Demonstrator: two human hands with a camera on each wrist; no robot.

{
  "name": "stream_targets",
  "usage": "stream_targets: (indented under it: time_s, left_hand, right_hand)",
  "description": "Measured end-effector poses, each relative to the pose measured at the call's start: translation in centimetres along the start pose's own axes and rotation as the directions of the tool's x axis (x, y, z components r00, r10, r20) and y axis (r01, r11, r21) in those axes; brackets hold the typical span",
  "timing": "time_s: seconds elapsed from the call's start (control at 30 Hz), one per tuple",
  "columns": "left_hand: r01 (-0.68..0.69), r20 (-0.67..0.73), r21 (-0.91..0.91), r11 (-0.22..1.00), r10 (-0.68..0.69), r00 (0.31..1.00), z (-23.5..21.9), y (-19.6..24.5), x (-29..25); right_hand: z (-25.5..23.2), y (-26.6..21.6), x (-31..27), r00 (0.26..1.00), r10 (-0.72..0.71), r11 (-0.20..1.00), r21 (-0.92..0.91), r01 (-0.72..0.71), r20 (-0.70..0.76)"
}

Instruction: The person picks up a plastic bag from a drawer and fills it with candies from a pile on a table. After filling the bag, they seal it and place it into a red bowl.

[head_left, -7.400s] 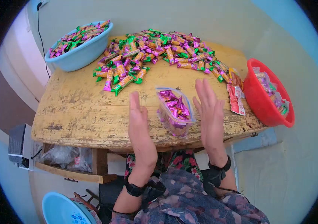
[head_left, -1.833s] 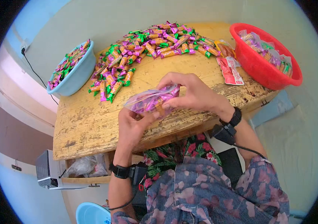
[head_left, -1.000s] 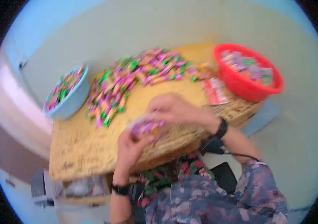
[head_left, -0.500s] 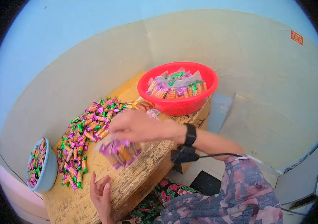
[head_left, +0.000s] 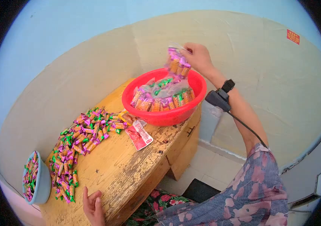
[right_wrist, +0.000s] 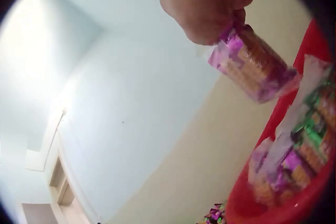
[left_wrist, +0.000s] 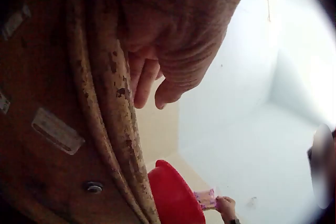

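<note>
My right hand pinches the top of a clear bag of purple-wrapped snack bars, held over the back rim of the red basin. In the right wrist view the bag hangs from the fingers of the right hand, above the basin's wall. Filled bags lie inside the basin. At the table's front edge the left hand holds nothing, its fingers loosely bent; the left wrist view shows this hand beside the table edge.
A heap of loose wrapped bars covers the back left of the wooden table. A blue basin full of bars stands at the far left. Beside the red basin lies a red and white packet.
The right hand has carried the bag from the table's middle up to the red basin. The left hand let go of the bag and stays low near the table edge. The head view has turned right.
</note>
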State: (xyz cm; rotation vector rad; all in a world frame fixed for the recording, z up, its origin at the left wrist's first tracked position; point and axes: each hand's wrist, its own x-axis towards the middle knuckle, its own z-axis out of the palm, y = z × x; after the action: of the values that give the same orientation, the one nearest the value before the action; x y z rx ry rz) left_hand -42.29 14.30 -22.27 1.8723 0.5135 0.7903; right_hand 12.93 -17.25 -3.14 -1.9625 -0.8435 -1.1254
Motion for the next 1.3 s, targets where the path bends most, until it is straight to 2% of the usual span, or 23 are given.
stream_targets:
  time_s: [0.13, 0.23, 0.33, 0.43, 0.53, 0.63, 0.73, 0.87, 0.9, 0.93, 0.97, 1.0, 1.07, 1.13, 1.2, 1.27, 1.3]
  left_hand:
    - [-0.011, -0.004, 0.051, 0.999, 0.011, 1.000, 0.2, 0.5, -0.2]
    - [-0.012, -0.011, 0.042, 0.999, 0.013, 1.000, 0.2, 0.5, -0.2]
    - [-0.022, -0.012, 0.039, 0.999, 0.023, 1.000, 0.1, 0.2, -0.2]
    - [-0.018, -0.015, 0.078, 0.997, 0.019, 1.000, 0.1, 0.2, -0.2]
    - [0.000, -0.016, 0.076, 0.997, 0.001, 1.000, -0.1, -0.3, -0.1]
    - [-0.017, -0.014, 0.155, 0.988, 0.020, 1.000, 0.0, 0.2, 0.0]
    - [0.039, -0.077, 0.026, 0.999, -0.036, 0.996, -0.2, -1.6, 0.2]
    - [0.046, -0.084, 0.022, 0.999, -0.044, 0.995, 0.2, -0.4, -0.2]
    - [0.039, -0.081, 0.020, 0.999, -0.037, 0.996, 0.2, -0.5, -0.2]
    - [0.027, -0.079, 0.017, 1.000, -0.025, 0.997, 0.2, -0.6, 0.0]
    - [0.026, -0.071, -0.006, 1.000, -0.026, 0.997, 0.2, -1.0, 0.2]
    - [0.024, -0.069, -0.030, 0.999, -0.026, 0.997, 0.3, -1.4, 0.2]
    - [0.049, -0.072, -0.029, 0.998, -0.051, 0.996, 0.1, -1.0, 0.0]
    - [0.098, -0.086, -0.035, 0.995, -0.101, 0.991, 0.2, -1.1, 0.0]
    - [0.042, -0.068, -0.001, 0.999, -0.042, 0.997, 0.0, -1.7, 0.0]
    - [-0.018, -0.073, 0.034, 0.999, 0.021, 0.997, 0.2, -1.1, -0.1]
    - [-0.016, -0.104, 0.021, 1.000, 0.018, 0.994, 0.2, -1.2, -0.4]
  right_hand:
    - [0.3, 4.4, -0.6, 1.000, 0.000, 0.983, -0.185, -0.004, -0.021]
    - [2.1, 7.1, -2.3, 0.984, 0.055, 0.969, -0.247, -0.012, 0.168]
    - [4.0, 8.4, -4.5, 0.962, 0.139, 0.928, -0.369, -0.043, 0.237]
    - [3.7, 8.4, -5.1, 0.940, 0.280, 0.906, -0.377, -0.192, 0.193]
    - [2.0, 8.3, -4.0, 0.964, 0.254, 0.898, -0.389, -0.206, 0.074]
    - [1.2, 7.6, -3.8, 0.930, 0.261, 0.898, -0.419, -0.135, 0.261]
    - [3.8, 10.2, -5.1, 0.926, 0.234, 0.915, -0.388, -0.107, 0.297]
    - [2.0, 7.3, -5.7, 0.888, 0.385, 0.896, -0.333, -0.293, 0.253]
    - [2.3, 7.5, -6.3, 0.959, 0.259, 0.914, -0.349, -0.205, 0.114]
    - [2.6, 7.8, -6.9, 0.992, 0.118, 0.920, -0.372, -0.121, -0.032]
    - [2.1, 8.3, -7.1, 0.999, 0.011, 0.950, -0.312, -0.027, -0.053]
    - [1.8, 7.9, -7.1, 0.992, -0.098, 0.966, -0.248, 0.074, -0.083]
    - [0.7, 2.2, -7.8, 0.963, -0.216, 0.976, -0.022, 0.216, -0.162]
    - [0.4, -3.9, -9.7, 0.997, -0.066, 0.946, 0.315, 0.076, -0.044]
    - [0.1, -9.3, -11.6, 0.981, -0.153, 0.922, 0.375, 0.098, 0.118]
    - [1.0, -14.3, -14.8, 0.948, -0.279, 0.873, 0.452, 0.184, 0.154]
    - [1.3, -16.8, -16.5, 0.928, -0.291, 0.808, 0.578, 0.110, 0.231]
